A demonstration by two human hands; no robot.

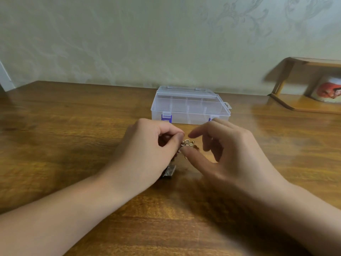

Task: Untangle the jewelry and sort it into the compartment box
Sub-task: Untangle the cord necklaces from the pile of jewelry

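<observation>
- At the middle of a wooden table (73, 135), two bare hands meet over a small tangle of gold-toned jewelry (187, 143), held just above the tabletop.
- Left hand (145, 150): fingers curled tight, thumb and forefinger pinching one side of the tangle; the other fingers are folded under the palm, so what else they hold cannot be told.
- Right hand (227, 152): looser, with the thumb pressed up against the jewelry from below and the forefinger stretched out above it, its tip apart from the metal; the remaining fingers hang half-curled behind.
- Between the two thumbs, only a knot of pale gold pieces shows; blur keeps the individual pieces from being told apart.
- Under the left hand, a dark, shiny rectangular item (169, 171) lies on the table, partly hidden by the palm; what it is cannot be told.
- Just beyond the hands stands the clear plastic compartment box (190, 106), lid down, with a purple latch (166, 118) showing at its front left; a second one is mostly covered by the right hand's fingers. Dividers show through the lid, and the compartments look bare.
- At the far right edge, a wooden rack (295, 85) sits against the patterned wall (129, 43), with a cup bearing a red picture (327, 91) under it.
</observation>
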